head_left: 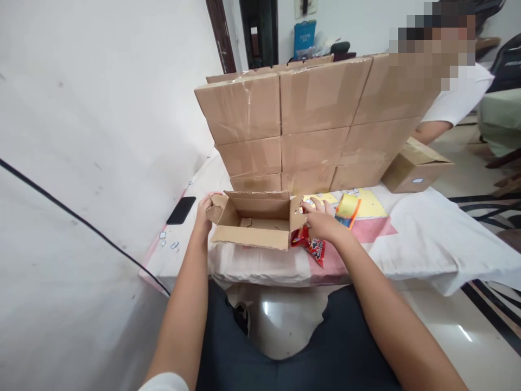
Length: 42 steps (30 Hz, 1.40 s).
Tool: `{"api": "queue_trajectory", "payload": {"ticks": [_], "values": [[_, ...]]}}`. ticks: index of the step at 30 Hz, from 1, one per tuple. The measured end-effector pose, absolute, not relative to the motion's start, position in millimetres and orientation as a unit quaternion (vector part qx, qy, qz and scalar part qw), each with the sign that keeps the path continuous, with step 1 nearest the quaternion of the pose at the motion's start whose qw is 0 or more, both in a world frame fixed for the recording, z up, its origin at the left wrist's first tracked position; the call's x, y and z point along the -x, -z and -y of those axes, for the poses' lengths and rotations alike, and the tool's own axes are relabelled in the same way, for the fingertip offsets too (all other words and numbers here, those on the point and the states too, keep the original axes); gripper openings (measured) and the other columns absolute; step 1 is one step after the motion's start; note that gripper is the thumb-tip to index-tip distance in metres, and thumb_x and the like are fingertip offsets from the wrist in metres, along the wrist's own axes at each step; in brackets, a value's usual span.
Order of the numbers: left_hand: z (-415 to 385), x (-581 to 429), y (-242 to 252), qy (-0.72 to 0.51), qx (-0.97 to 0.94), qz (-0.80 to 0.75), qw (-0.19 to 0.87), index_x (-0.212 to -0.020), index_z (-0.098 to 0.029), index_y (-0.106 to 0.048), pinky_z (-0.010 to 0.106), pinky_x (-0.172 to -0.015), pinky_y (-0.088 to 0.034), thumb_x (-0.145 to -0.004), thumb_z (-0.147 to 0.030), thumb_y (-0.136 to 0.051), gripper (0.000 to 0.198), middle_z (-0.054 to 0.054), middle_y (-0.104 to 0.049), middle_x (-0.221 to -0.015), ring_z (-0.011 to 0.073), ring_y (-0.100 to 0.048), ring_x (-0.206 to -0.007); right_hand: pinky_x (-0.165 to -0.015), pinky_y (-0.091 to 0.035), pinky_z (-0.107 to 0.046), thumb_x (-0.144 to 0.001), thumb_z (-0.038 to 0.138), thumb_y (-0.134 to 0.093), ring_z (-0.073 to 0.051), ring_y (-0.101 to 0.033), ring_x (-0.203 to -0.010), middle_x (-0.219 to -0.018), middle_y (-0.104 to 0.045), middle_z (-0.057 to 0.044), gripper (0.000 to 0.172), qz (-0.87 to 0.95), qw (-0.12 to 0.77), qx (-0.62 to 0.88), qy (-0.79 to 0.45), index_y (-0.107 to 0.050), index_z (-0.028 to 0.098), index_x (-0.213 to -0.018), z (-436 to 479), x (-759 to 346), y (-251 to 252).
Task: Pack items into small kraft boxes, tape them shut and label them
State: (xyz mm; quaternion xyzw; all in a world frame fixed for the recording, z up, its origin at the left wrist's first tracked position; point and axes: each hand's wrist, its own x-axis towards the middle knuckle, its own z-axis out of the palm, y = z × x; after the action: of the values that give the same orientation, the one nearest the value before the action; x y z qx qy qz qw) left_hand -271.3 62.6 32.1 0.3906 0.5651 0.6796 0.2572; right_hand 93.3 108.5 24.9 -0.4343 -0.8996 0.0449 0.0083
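A small cardboard box (251, 237) sits on the cloth-covered table with its top flaps spread, and its inside looks bare. At its left end my left hand (204, 213) is closed around the side flap. My right hand (319, 221) grips the opposite side flap near the thumb, its other fingers stretching beyond the flap. Partly under the right hand lies a red snack packet (313, 248). Just to the right of that hand stands a tape roll (349, 207), yellowish with an orange and blue edge.
A wall of stacked, taped cartons (313, 103) rises behind the box. Another carton (417, 171) stands at the right, near a person in a white sleeve (464, 95). A black phone (181, 210) lies at the left, by the white wall (81, 136).
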Motion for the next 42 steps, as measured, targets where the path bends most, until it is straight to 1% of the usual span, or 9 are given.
{"api": "queue_trajectory", "payload": {"ticks": [3, 8, 11, 14, 18, 22, 28, 38, 42], "values": [[-59, 292, -38, -0.689, -0.384, -0.551, 0.271, -0.089, -0.018, -0.067, 0.028, -0.075, -0.051, -0.09, -0.047, -0.059, 0.03, 0.006, -0.072, -0.091, 0.0169, -0.068, -0.085, -0.116, -0.004, -0.068, -0.059, 0.007, -0.057, -0.042, -0.024, -0.145, -0.137, -0.056, -0.01, 0.046, 0.907, 0.057, 0.416, -0.032, -0.071, 0.021, -0.1, -112, -103, -26], [-45, 291, -60, -0.722, -0.416, -0.512, 0.206, -0.088, -0.019, -0.068, 0.025, -0.072, -0.047, -0.086, -0.044, -0.059, 0.027, 0.006, -0.075, -0.089, 0.0159, -0.068, -0.083, -0.112, -0.025, -0.056, -0.066, 0.013, -0.052, -0.03, -0.057, -0.111, -0.097, -0.066, -0.008, 0.022, 0.901, 0.143, 0.407, -0.034, -0.058, 0.022, -0.085, -105, -120, -50], [-31, 277, -74, -0.688, -0.476, -0.531, 0.137, -0.087, -0.02, -0.07, 0.028, -0.077, -0.049, -0.091, -0.042, -0.054, 0.027, 0.005, -0.075, -0.087, 0.0179, -0.068, -0.087, -0.091, -0.042, -0.041, -0.069, 0.018, -0.05, -0.023, -0.058, -0.08, -0.078, -0.061, -0.002, 0.008, 0.894, 0.179, 0.4, -0.088, -0.05, 0.023, -0.075, -100, -130, -61], [-13, 258, -88, -0.587, -0.582, -0.557, 0.079, -0.083, -0.022, -0.071, 0.032, -0.085, -0.05, -0.093, -0.041, -0.055, 0.027, 0.004, -0.074, -0.087, 0.0209, -0.068, -0.089, -0.065, -0.038, -0.03, -0.071, 0.024, -0.052, -0.018, -0.05, -0.066, -0.067, -0.052, 0.001, 0.01, 0.873, 0.212, 0.421, -0.125, -0.042, 0.024, -0.07, -101, -144, -61], [6, 228, -99, -0.347, -0.741, -0.562, 0.121, -0.097, -0.027, -0.075, 0.039, -0.095, -0.049, -0.083, -0.049, -0.069, 0.026, 0.004, -0.076, -0.102, 0.0273, -0.067, -0.1, -0.06, -0.037, -0.028, -0.072, 0.032, -0.06, -0.018, -0.05, -0.064, -0.075, -0.056, 0.002, 0.023, 0.81, 0.307, 0.484, -0.126, -0.047, 0.023, -0.089, -109, -165, -53], [8, 200, -91, -0.217, -0.786, -0.55, 0.18, -0.115, -0.033, -0.072, 0.042, -0.103, -0.045, -0.066, -0.057, -0.083, 0.056, 0.003, -0.073, -0.116, 0.0328, -0.064, -0.112, -0.073, -0.047, -0.033, -0.076, 0.041, -0.066, -0.023, -0.062, -0.083, -0.101, -0.067, -0.006, 0.048, 0.753, 0.416, 0.485, -0.158, -0.048, 0.021, -0.116, -114, -173, -52], [9, 179, -76, -0.134, -0.804, -0.539, 0.212, -0.124, -0.036, -0.066, 0.051, -0.108, -0.036, -0.056, -0.06, -0.086, 0.075, 0.004, -0.07, -0.127, 0.0401, -0.059, -0.122, -0.076, -0.05, -0.037, -0.087, 0.053, -0.061, -0.023, -0.061, -0.079, -0.09, -0.069, -0.006, 0.038, 0.703, 0.482, 0.504, -0.138, -0.064, 0.019, -0.103, -111, -163, -61], [26, 113, -66, -0.098, -0.86, -0.499, 0.041, -0.151, -0.008, -0.037, 0.05, -0.098, -0.042, -0.089, -0.036, -0.052, 0.07, 0.021, -0.059, -0.135, 0.0365, -0.057, -0.12, -0.079, -0.051, -0.037, -0.09, 0.049, -0.063, -0.022, -0.064, -0.085, -0.095, -0.067, -0.009, 0.035, 0.615, 0.689, 0.38, -0.053, -0.064, 0.017, -0.104, -57, -106, -135], [33, 94, -55, -0.131, -0.895, -0.425, -0.034, -0.147, -0.007, -0.042, 0.046, -0.105, -0.041, -0.092, -0.035, -0.053, 0.063, 0.019, -0.058, -0.14, 0.0307, -0.056, -0.125, -0.077, -0.051, -0.034, -0.093, 0.048, -0.059, -0.022, -0.065, -0.085, -0.093, -0.067, -0.007, 0.031, 0.769, 0.546, 0.331, -0.038, -0.063, 0.019, -0.104, -32, -57, -156]]}}
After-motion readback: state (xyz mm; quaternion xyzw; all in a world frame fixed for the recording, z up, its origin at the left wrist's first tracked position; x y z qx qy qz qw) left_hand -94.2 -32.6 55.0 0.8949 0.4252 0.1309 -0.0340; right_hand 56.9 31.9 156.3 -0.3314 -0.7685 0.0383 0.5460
